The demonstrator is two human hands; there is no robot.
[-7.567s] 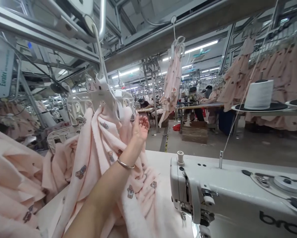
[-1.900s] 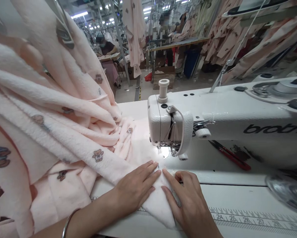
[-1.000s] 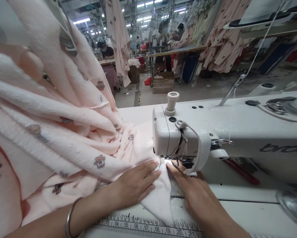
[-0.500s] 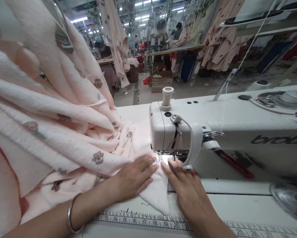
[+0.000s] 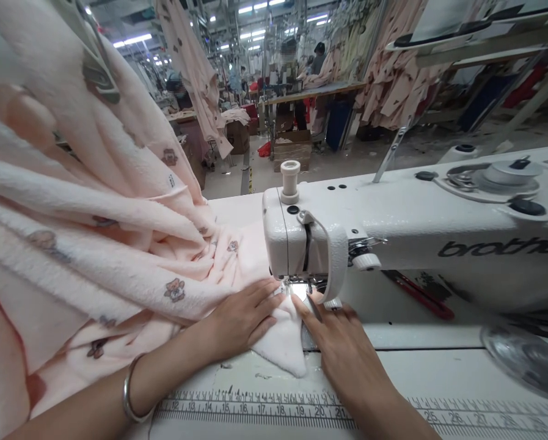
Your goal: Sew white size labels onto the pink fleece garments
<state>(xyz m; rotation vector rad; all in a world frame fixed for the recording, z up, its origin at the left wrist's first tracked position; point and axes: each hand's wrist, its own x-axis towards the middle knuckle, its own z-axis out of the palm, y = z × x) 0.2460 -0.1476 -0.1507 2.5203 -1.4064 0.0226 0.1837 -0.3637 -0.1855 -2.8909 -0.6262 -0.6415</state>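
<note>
1. Left hand [image 5: 241,321]: lower middle of frame, palm down, pressed flat on pink fleece fabric [image 5: 131,269]. Grip is spread and flat, not closed around anything. Metal bangle [image 5: 127,394] on that wrist.
2. Right hand [image 5: 347,348]: right of the left hand, fingers stretched toward the needle area of the white sewing machine [image 5: 420,214]. Narrow grey sliver [image 5: 314,310] shows among its fingers; can't tell what it is, or whether the grip is closed on it.
3. Pink fleece fabric: fills left side of frame, bear prints, heavy folds. Runs rightward to the needle area; a pale corner points down between the hands, lying on the counter [image 5: 438,370].
4. Sewing machine: right half of frame, bright light under its head at the needle.
5. Printed ruler strip [image 5: 274,410]: along the bottom of the counter, partly covered by the right forearm.
6. Red-handled tool [image 5: 420,295]: under the machine arm. Clear round object [image 5: 521,360] at right edge, blurred.
7. Background: hanging pink garments [image 5: 402,85] upper right, cardboard box [image 5: 292,153] on the floor, upper middle.
</note>
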